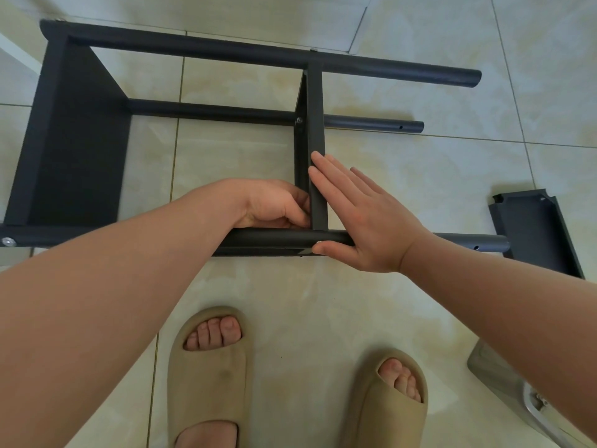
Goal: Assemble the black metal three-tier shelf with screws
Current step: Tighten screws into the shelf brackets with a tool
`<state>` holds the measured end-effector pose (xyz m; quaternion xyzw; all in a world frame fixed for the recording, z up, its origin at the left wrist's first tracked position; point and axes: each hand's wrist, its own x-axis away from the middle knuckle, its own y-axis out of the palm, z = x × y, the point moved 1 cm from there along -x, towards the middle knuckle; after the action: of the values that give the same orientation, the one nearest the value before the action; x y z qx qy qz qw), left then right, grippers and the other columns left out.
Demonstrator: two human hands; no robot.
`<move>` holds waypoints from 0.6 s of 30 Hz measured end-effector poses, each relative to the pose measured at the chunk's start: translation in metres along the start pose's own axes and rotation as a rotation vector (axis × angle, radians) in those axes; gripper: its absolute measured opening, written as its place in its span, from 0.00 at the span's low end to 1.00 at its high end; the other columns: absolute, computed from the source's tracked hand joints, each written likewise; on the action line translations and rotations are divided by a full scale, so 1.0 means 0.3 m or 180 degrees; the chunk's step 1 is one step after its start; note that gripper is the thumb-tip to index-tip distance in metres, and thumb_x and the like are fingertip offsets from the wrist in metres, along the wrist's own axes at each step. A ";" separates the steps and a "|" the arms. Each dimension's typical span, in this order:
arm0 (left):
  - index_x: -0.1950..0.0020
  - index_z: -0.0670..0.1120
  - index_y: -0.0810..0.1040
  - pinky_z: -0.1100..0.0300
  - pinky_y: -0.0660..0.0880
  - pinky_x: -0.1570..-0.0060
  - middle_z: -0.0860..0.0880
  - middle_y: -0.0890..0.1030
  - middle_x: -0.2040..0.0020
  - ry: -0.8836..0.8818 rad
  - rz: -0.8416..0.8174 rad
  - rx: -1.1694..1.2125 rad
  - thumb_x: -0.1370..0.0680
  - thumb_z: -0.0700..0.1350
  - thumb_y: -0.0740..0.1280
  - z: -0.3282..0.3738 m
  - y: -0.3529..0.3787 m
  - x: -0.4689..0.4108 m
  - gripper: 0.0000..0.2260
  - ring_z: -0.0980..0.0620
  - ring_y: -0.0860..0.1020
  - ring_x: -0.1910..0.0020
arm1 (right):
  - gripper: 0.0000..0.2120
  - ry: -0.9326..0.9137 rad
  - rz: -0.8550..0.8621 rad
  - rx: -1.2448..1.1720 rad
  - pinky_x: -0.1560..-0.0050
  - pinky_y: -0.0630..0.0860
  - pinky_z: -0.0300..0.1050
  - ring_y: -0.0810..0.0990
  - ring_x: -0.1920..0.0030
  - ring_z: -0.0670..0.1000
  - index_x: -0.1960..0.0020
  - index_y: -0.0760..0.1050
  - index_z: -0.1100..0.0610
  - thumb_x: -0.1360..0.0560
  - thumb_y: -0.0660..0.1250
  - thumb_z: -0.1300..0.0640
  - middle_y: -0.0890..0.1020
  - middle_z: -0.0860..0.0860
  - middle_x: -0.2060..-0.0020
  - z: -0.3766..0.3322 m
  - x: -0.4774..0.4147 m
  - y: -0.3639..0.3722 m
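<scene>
The black metal shelf frame [200, 50] lies on its side on the tiled floor, with one panel [77, 140] fixed at its left end. A middle shelf panel [315, 118] stands between the tubes. My left hand [274, 205] curls its fingers against the left face of that panel just above the near tube [274, 239]. My right hand [361, 215] lies flat with straight fingers against the panel's right face, its thumb under the near tube. A screw head [299, 120] shows on the far lower tube, another screw [9, 242] at the near tube's left end.
A loose third shelf panel [536, 231] lies on the floor at the right, beside the near tube's open end. A clear plastic bag [504, 383] lies at the lower right. My feet in beige slippers [206, 367] stand just in front of the frame.
</scene>
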<state>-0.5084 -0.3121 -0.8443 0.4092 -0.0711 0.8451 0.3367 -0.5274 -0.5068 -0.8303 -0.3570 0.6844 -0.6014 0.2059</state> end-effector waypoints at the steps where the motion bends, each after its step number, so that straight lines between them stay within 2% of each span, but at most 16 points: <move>1: 0.36 0.35 0.75 0.50 0.78 0.42 0.34 0.81 0.41 -0.0004 -0.0050 0.0007 0.22 0.29 0.62 -0.001 0.002 -0.001 0.15 0.41 0.82 0.48 | 0.46 0.0005 -0.0005 0.0001 0.19 0.52 0.56 0.42 0.18 0.52 0.17 0.46 0.59 0.21 0.51 0.29 0.45 0.53 0.17 0.000 0.000 -0.001; 6: 0.38 0.34 0.77 0.47 0.77 0.40 0.34 0.82 0.46 -0.0062 -0.0137 0.0131 0.22 0.30 0.62 -0.004 -0.001 -0.004 0.13 0.41 0.82 0.50 | 0.46 0.0008 -0.0013 0.0008 0.19 0.52 0.56 0.42 0.18 0.52 0.17 0.46 0.59 0.21 0.52 0.29 0.45 0.53 0.17 -0.001 0.000 0.000; 7: 0.43 0.36 0.81 0.45 0.77 0.40 0.36 0.82 0.51 -0.0077 -0.0162 0.0116 0.21 0.32 0.62 -0.003 0.000 -0.005 0.10 0.43 0.81 0.52 | 0.46 0.0006 -0.0005 0.0007 0.19 0.52 0.56 0.42 0.18 0.52 0.17 0.46 0.59 0.21 0.52 0.29 0.45 0.53 0.17 0.000 0.000 -0.001; 8: 0.53 0.40 0.85 0.46 0.78 0.44 0.40 0.83 0.57 -0.0094 -0.0181 0.0065 0.21 0.33 0.62 -0.003 0.000 -0.008 0.11 0.46 0.82 0.56 | 0.46 0.0004 0.0000 0.0003 0.19 0.52 0.56 0.42 0.18 0.52 0.17 0.46 0.59 0.21 0.52 0.29 0.45 0.53 0.17 0.000 0.001 -0.001; 9: 0.64 0.45 0.85 0.49 0.78 0.50 0.44 0.83 0.63 -0.0121 -0.0178 0.0037 0.20 0.35 0.62 -0.004 0.000 -0.008 0.16 0.49 0.81 0.62 | 0.46 0.0003 0.0003 -0.0004 0.19 0.52 0.56 0.42 0.17 0.52 0.17 0.46 0.59 0.21 0.52 0.29 0.45 0.53 0.17 0.000 0.001 -0.002; 10: 0.69 0.46 0.84 0.53 0.77 0.54 0.47 0.82 0.66 -0.0160 -0.0154 0.0005 0.20 0.37 0.63 -0.005 -0.001 -0.008 0.19 0.51 0.81 0.65 | 0.46 0.0001 0.0005 -0.0012 0.19 0.52 0.56 0.42 0.17 0.52 0.17 0.46 0.60 0.21 0.52 0.29 0.45 0.53 0.17 -0.001 0.001 -0.002; 13: 0.66 0.44 0.82 0.53 0.77 0.52 0.45 0.81 0.66 -0.0212 -0.0008 -0.0037 0.23 0.36 0.66 -0.015 -0.006 -0.016 0.13 0.47 0.80 0.64 | 0.46 -0.0002 0.0013 -0.0017 0.19 0.53 0.57 0.43 0.17 0.52 0.17 0.46 0.60 0.21 0.52 0.29 0.46 0.53 0.17 -0.003 0.000 0.000; 16: 0.75 0.47 0.81 0.54 0.76 0.52 0.48 0.78 0.71 -0.0290 0.0106 -0.0117 0.23 0.35 0.66 -0.020 -0.012 -0.021 0.20 0.49 0.79 0.65 | 0.46 -0.0002 0.0024 -0.0025 0.19 0.53 0.57 0.43 0.17 0.52 0.17 0.47 0.60 0.21 0.52 0.29 0.46 0.54 0.17 -0.001 0.000 0.000; 18: 0.74 0.47 0.80 0.55 0.76 0.54 0.48 0.78 0.72 -0.0307 0.0107 -0.0109 0.23 0.34 0.65 -0.014 -0.011 -0.020 0.20 0.49 0.78 0.66 | 0.46 -0.0012 0.0033 -0.0033 0.19 0.53 0.57 0.43 0.17 0.52 0.17 0.47 0.60 0.21 0.52 0.29 0.46 0.54 0.17 -0.001 0.000 -0.001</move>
<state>-0.5065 -0.3111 -0.8522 0.4424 -0.1084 0.8286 0.3256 -0.5275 -0.5067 -0.8299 -0.3556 0.6890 -0.5961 0.2085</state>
